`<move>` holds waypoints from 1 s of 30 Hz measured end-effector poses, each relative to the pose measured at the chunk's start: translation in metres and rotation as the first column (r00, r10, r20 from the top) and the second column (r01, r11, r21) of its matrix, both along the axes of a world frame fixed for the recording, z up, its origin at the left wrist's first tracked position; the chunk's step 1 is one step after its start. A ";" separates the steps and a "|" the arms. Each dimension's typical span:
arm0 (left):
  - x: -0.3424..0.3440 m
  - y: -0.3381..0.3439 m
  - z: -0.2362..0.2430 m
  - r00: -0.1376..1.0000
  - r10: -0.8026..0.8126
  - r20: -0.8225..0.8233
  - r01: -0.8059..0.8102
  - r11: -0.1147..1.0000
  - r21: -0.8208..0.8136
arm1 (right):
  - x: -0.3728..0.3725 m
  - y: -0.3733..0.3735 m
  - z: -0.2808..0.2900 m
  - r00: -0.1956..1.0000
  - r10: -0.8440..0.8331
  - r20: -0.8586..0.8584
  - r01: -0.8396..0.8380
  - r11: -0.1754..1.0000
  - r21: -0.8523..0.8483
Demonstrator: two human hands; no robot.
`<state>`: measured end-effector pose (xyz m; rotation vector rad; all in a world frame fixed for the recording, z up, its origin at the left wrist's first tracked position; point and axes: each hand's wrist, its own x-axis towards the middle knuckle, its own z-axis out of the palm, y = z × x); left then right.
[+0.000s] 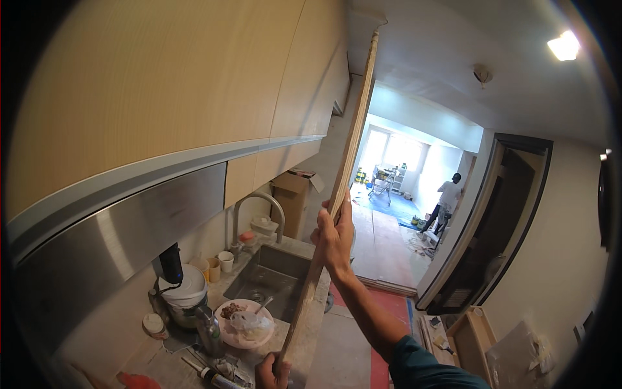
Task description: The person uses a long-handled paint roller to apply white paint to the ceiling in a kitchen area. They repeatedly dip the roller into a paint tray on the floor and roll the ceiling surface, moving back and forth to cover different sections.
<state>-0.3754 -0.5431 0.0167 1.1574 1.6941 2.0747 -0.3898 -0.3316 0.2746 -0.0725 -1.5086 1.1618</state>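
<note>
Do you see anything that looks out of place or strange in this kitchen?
Yes: a pink plate of food, with a plastic bag on it, sits beside the sink. Food so near tool-like items looks odd. The wooden board slants, but the right hand and left hand hold it.

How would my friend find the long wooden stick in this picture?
Find the big pale wooden cabinets at upper left. Just right of them, the long wooden stick slants up toward the ceiling, held by the left hand below and right hand above. Unlike the broad cabinets, it's narrow.
</note>
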 end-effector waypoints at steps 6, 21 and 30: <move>-0.037 0.037 0.026 0.994 -0.099 0.054 0.101 0.994 -0.044 | -0.047 0.096 -0.001 0.985 -0.174 -0.008 0.173 0.968 0.181; -0.082 0.183 0.121 0.974 -0.203 0.097 0.195 0.977 0.087 | -0.093 0.230 0.094 0.985 -0.148 0.090 0.151 0.988 -0.026; -0.091 0.224 0.155 0.994 -0.091 -0.058 0.096 0.992 0.077 | -0.099 0.287 0.134 0.980 -0.151 0.130 0.157 0.987 -0.037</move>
